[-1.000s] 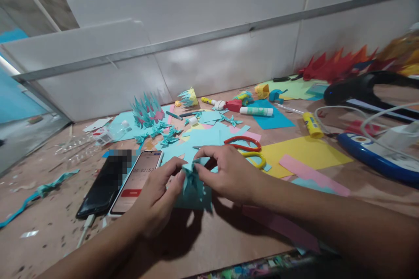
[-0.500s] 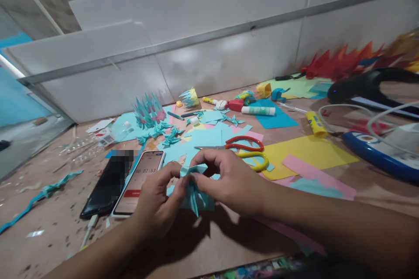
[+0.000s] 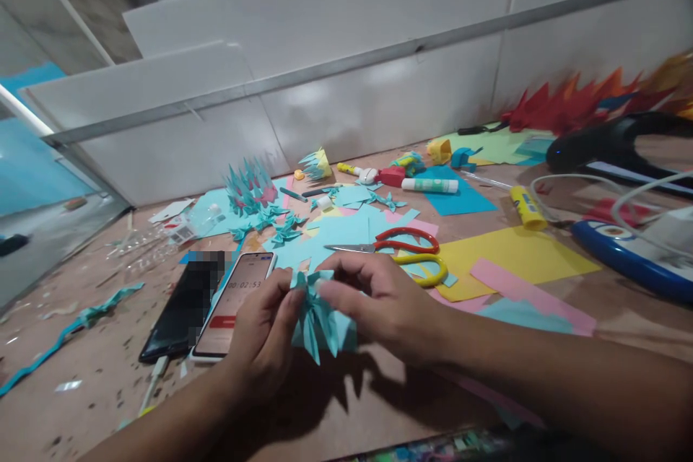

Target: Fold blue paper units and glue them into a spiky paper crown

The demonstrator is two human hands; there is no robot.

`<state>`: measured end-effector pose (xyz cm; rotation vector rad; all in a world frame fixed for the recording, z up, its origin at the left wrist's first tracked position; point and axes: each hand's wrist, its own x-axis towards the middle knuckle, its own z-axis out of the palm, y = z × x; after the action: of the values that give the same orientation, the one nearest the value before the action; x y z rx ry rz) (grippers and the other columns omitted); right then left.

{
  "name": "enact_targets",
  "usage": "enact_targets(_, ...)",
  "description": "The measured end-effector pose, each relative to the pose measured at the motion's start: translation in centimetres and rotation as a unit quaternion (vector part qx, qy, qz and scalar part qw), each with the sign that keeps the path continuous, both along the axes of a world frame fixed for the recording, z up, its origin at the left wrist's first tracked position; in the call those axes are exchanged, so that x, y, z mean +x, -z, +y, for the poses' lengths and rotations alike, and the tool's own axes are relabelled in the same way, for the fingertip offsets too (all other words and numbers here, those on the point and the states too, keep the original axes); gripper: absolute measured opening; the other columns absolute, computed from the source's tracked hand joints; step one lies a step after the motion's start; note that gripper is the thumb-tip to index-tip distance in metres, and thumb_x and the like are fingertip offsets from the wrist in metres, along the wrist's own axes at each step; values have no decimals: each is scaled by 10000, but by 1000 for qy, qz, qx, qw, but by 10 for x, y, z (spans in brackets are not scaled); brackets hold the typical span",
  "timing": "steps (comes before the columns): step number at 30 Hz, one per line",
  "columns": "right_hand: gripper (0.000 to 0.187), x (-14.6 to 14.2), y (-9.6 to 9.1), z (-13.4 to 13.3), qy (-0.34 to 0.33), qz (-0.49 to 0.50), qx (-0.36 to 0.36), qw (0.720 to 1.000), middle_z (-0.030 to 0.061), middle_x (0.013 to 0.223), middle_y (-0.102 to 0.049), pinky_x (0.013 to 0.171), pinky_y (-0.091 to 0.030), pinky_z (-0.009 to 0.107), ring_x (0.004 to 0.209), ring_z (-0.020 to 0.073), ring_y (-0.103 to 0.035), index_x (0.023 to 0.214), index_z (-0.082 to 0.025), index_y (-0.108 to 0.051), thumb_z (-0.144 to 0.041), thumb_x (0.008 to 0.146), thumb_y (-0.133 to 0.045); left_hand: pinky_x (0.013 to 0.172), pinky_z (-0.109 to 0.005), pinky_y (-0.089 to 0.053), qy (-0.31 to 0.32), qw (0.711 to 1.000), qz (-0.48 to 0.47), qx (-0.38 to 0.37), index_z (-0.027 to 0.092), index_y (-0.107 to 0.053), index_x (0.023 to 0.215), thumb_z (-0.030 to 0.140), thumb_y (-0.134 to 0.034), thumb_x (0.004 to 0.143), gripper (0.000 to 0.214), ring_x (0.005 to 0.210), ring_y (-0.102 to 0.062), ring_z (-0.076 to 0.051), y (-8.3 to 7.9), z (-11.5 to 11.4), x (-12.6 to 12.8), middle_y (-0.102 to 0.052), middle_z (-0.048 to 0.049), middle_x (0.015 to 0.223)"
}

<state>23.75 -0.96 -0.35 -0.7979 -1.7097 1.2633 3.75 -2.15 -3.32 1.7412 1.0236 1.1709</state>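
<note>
A light teal origami piece (image 3: pixel 317 325) with several pointed tips hanging downward is held up between my two hands above the table. My left hand (image 3: pixel 265 325) pinches its left side between thumb and fingers. On the other side, the curled fingers and thumb of my right hand (image 3: pixel 379 303) grip its upper right part; the thumb is slightly blurred. Flat teal paper (image 3: pixel 346 332) shows behind the piece. Just beyond my right hand lie scissors (image 3: pixel 408 240) with one red and one yellow handle.
Two phones lie to the left, a white one (image 3: pixel 230 314) showing a timer and a black one (image 3: pixel 170 317). Farther back are a spiky teal paper model (image 3: pixel 249 188), glue sticks (image 3: pixel 430 185) and yellow paper (image 3: pixel 509 260). A blue power strip (image 3: pixel 622 260) sits at right.
The origami piece has turned so more of its pointed tips face me. My right thumb has shifted slightly over it. The whole view has moved a little.
</note>
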Motion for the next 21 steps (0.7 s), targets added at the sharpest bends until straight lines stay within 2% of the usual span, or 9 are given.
enact_targets(3,357,4,2,5,-53,57,22,997,26,797,-638,732,-485,268,766,141,-590,836,-142,-687,-392,1010,-501,670,-314,-511,17,992,-109,-67,223,-619,961,404,-472,1013,239,740,-644,-186,-1,-2,5,-689,-39,883)
enact_targets(6,235,4,7,8,-70,81,-14,994,46,942,-719,809,-508,290,877,163,-649,1011,-165,-741,-362,964,-621,633,-297,-499,32,985,-136,-97,220,-615,949,410,-511,998,222,681,-605,-161,-2,-1,2,-648,-25,830)
enact_targets(10,230,0,13,10,-36,78,-37,996,44,944,-740,804,-512,296,873,169,-662,1003,-175,-759,-363,871,-748,634,-257,-455,26,994,-81,-71,218,-623,963,389,-527,1001,200,657,-527,-119,-2,1,-3,-565,7,772)
enact_targets(17,283,-3,16,12,-31,91,-64,993,-5,791,-648,701,-469,252,734,126,-581,860,-159,-689,-396,786,-826,690,-259,-444,46,999,23,0,210,-651,940,408,-485,1015,269,733,-533,-142,-10,1,1,-611,-11,825)
enact_targets(21,271,-3,13,10,-52,29,-26,998,-6,802,-616,695,-450,248,745,126,-554,873,-161,-661,-424,885,-725,721,-286,-463,38,998,49,-7,216,-658,936,452,-437,1016,333,761,-554,-172,-6,0,-1,-628,-27,831)
